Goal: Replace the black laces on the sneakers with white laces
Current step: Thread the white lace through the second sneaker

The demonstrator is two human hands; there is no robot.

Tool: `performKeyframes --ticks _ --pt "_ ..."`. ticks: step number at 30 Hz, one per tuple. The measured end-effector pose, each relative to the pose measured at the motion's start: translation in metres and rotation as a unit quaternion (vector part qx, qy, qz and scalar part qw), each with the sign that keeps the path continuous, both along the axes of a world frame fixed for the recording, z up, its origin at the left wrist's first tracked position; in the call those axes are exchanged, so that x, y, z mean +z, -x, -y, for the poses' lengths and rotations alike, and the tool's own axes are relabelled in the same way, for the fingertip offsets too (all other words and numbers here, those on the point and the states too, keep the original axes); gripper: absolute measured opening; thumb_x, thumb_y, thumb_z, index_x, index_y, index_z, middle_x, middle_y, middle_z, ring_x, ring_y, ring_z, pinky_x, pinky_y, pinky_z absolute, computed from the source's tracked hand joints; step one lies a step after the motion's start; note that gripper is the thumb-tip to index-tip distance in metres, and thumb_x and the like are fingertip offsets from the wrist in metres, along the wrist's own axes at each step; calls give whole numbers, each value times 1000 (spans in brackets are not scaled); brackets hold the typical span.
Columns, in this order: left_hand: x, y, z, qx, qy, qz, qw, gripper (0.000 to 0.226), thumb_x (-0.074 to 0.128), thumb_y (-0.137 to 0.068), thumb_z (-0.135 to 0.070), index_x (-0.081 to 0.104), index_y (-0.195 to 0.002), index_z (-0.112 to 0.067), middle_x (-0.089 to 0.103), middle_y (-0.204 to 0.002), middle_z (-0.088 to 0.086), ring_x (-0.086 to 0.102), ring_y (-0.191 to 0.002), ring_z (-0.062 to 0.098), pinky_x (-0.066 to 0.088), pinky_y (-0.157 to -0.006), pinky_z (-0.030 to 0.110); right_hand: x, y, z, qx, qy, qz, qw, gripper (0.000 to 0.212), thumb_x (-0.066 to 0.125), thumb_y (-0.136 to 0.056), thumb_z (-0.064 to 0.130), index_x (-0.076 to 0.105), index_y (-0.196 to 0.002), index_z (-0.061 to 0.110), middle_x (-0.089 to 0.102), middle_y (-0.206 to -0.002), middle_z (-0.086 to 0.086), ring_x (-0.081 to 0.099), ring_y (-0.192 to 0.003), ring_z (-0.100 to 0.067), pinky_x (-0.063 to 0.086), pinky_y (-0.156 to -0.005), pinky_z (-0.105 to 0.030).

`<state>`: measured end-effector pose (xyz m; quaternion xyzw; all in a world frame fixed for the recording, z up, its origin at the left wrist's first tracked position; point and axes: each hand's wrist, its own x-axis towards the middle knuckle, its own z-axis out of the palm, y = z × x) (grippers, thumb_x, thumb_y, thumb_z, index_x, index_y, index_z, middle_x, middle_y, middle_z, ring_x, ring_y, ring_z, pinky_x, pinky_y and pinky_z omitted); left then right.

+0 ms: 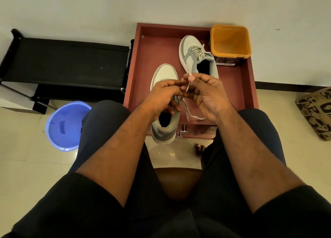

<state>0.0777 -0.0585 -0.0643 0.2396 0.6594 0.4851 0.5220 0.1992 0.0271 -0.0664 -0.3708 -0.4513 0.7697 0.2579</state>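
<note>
Two grey and white sneakers lie on a reddish-brown tray point(238, 87). The far sneaker point(192, 54) is laced with a white lace. The near sneaker point(165, 76) points away from me, and both hands hover over its lace area, hiding it. My left hand point(161, 98) and my right hand point(207, 94) both pinch a white lace point(187, 110) above the near sneaker. A loop of the lace sticks up over my right thumb, and its loose ends trail down towards the tray's front edge. No black lace shows.
An orange square tub point(230, 40) stands at the tray's back right corner. A black low rack point(66, 65) sits to the left against the wall, a blue plastic basin point(66, 126) by my left knee, and a patterned cardboard box point(317, 112) at the right.
</note>
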Motion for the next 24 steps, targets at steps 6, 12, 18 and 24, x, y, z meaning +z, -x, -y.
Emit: performKeyframes --ticks 6,12,18,24 --pt "-3 9 6 -79 15 22 996 19 66 -91 -23 70 -107 -12 71 -84 7 49 -52 13 32 -44 21 -1 1 -7 -72 43 -36 996 9 62 -89 0 66 -96 1 70 -80 -8 65 -65 -15 54 -54 -25" --pt "4 25 13 -2 35 -48 998 20 70 -88 -21 71 -97 -4 55 -59 2 36 -43 6 26 -42 18 -15 -6 -18 5 -385 284 878 34 63 -89 11 62 -117 31 57 -108 2 54 -91 -1 40 -76 -5" --pt "7 33 16 -37 66 -81 994 25 73 -85 -26 72 -99 -5 57 -58 0 37 -41 4 28 -41 17 -26 7 -7 122 -472 257 835 19 68 -88 13 75 -106 13 54 -88 -2 51 -81 -10 37 -69 -9" --pt "0 57 25 -18 80 -212 974 12 75 -82 -19 75 -87 -8 66 -66 1 57 -53 -2 44 -55 5 -22 2 -14 106 -483 321 808 33 69 -88 17 68 -121 20 51 -124 5 53 -95 -1 44 -85 -11"
